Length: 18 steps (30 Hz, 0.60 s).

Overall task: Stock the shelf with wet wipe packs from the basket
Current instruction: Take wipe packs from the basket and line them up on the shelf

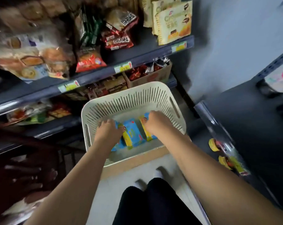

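At about nine o'clock, a dark blue metal shelf unit (95, 73) runs across the left half of the view, its tiers crowded with blurred snack bags and its front edges carrying yellow-green price tags (123, 67). Toward ten o'clock lie pale bags of round buns (32, 62), and near twelve o'clock a red crinkled snack bag (90, 61) stands at the shelf edge.

At the centre, a cream slotted plastic basket (131, 98) sits on a brown cardboard box (137, 161) on the floor. Inside it, side by side, lie blue and yellow wet wipe packs (133, 133). The left hand (107, 131) is down in the basket at its seven o'clock side, fingers curled over the leftmost pack and touching it; whether it has a firm grip cannot be told. The right hand (155, 122), at the basket's three o'clock side, is curled over the rightmost pack in the same way, its hold equally unclear.

At six o'clock, the person's dark trousers (152, 203) and white socks show above the pale floor.

At four o'clock, a dark lower shelf (251, 127) on the right bears two small yellow packs (214, 144) at its front edge.
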Motion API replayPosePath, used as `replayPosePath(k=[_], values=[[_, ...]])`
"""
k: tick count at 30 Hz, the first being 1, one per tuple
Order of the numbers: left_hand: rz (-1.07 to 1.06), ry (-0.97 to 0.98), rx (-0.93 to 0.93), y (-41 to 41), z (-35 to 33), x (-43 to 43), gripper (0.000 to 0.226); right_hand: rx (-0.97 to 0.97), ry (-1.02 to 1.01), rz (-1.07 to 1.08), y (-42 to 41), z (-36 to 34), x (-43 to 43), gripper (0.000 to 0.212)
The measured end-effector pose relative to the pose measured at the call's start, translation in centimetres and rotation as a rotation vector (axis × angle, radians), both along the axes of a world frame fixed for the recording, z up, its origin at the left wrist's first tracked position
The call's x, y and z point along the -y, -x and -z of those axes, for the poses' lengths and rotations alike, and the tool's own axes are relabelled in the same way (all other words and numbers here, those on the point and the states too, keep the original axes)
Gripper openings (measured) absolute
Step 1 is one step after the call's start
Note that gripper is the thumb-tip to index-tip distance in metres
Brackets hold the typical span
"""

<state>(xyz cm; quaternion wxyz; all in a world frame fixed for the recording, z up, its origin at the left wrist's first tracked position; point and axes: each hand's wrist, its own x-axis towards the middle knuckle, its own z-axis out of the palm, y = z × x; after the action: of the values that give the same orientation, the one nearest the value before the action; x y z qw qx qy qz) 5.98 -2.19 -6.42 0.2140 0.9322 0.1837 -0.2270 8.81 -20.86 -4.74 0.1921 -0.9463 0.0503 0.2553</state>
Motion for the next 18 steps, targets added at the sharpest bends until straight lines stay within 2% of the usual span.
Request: replayPosePath(k=[3,5,7,9,10,13,15,18], values=[[-0.129,-0.043,-0.123,-1.2,3.3,-0.7,0.078,-0.099,0.041,-0.074,-1.5,3.9,-1.5,0.018],[-0.134,-0.087,-0.164,-1.9,4.8,-1.1,0.097,-0.154,0.058,-0.135,-2.2,5.7,-3.4,0.024],[-0.141,-0.12,-0.16,-2.5,5.6,-1.3,0.106,-0.231,0.105,-0.207,-2.5,7.0,-5.5,0.039],[-0.145,-0.151,-0.149,-3.0,6.1,-1.5,0.098,-0.286,0.187,-0.266,-2.7,8.0,-7.0,0.056],[-0.13,-0.164,-0.143,-3.3,6.3,-1.6,0.094,-0.29,0.227,-0.271,-2.7,8.3,-7.4,0.058],[0.016,-0.216,-0.183,-3.9,6.7,-2.6,0.086,-0.224,0.277,-0.251,-2.7,8.7,-7.8,0.045],[0.136,-0.268,-0.19,-4.2,6.5,-3.3,0.071,-0.169,0.265,-0.222,-2.6,8.9,-7.9,0.038],[0.195,-0.341,-0.189,-4.3,5.6,-3.8,0.055,-0.098,0.212,-0.156,-2.1,8.5,-8.1,0.035]])
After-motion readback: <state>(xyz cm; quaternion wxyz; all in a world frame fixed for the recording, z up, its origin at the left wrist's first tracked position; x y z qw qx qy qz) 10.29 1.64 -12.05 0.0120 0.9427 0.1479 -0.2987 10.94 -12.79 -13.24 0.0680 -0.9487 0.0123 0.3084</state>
